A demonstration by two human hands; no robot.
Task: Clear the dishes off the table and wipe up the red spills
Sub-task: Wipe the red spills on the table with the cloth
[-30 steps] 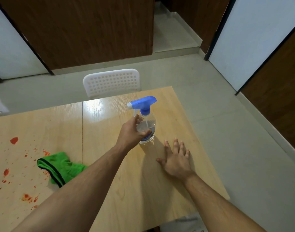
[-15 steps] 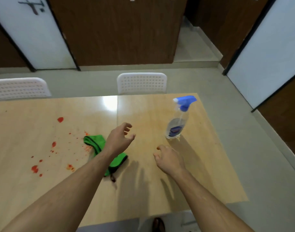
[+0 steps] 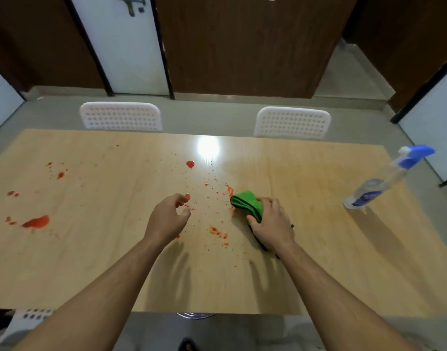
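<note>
right hand (image 3: 270, 221): green cloth (image 3: 246, 205) is gripped; left hand (image 3: 168, 219): fingers loosely curled, nothing held
risk: red spills (image 3: 36, 221) may be smeared wider — cloth bunched

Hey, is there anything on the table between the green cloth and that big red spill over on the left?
Only the left hand, which hovers over the table on the way from the green cloth under the right hand to the big red spill. Otherwise just small red spatters.
</note>
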